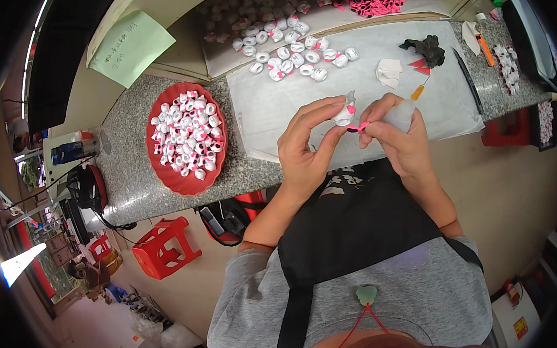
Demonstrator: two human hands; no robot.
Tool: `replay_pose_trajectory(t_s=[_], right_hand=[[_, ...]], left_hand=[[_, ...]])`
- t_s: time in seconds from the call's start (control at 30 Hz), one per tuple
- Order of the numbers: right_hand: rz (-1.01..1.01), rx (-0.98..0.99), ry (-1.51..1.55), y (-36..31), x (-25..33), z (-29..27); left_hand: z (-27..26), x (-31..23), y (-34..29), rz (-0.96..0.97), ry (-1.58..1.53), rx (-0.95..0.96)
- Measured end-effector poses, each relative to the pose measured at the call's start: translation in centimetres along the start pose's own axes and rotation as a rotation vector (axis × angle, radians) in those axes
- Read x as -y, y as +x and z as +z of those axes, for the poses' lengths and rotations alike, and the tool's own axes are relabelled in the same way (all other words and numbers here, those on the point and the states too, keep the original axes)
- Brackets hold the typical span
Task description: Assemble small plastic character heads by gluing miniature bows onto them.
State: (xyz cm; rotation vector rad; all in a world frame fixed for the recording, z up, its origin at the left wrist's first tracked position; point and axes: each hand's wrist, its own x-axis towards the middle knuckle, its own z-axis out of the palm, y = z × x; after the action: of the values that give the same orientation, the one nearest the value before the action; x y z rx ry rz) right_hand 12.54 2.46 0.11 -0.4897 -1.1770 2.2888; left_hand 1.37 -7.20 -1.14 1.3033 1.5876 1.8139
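Observation:
Between the thumb and fingers of my left hand [307,140] is a small white figure part [343,116] with a pink spot and a grey tip. My right hand [404,143] pinches a small pink-and-black piece [363,126] right beside it; whether the two touch I cannot tell. A translucent squeeze bottle [401,116] with an orange needle tip [418,92] is also tucked in my right hand, its tip pointing away from me. Both hands are closed, over the near edge of the white sheet [257,121].
Several similar white parts [298,59] lie at the back, near a pile of pink pieces [373,4]. A red plate [154,152] full of white-and-pink parts stands left. A crumpled black thing [429,49], white scraps [388,74] and a dark pen-like tool [467,79] lie right. A red stool [163,248] stands below.

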Motion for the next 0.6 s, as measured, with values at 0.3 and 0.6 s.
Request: replay_pose_trajectory(t_s=[0.3, 0.6], right_hand=[[0.001, -0.041, 0.114, 0.3, -0.7, 0.6], [-0.083, -0.017, -0.097, 0.1, -0.8, 0.5]], left_hand=[[0.2, -0.3, 0.0, -0.001, -0.040, -0.069], [-0.7, -1.0, 0.0, -0.238, -0.532, -0.017]])
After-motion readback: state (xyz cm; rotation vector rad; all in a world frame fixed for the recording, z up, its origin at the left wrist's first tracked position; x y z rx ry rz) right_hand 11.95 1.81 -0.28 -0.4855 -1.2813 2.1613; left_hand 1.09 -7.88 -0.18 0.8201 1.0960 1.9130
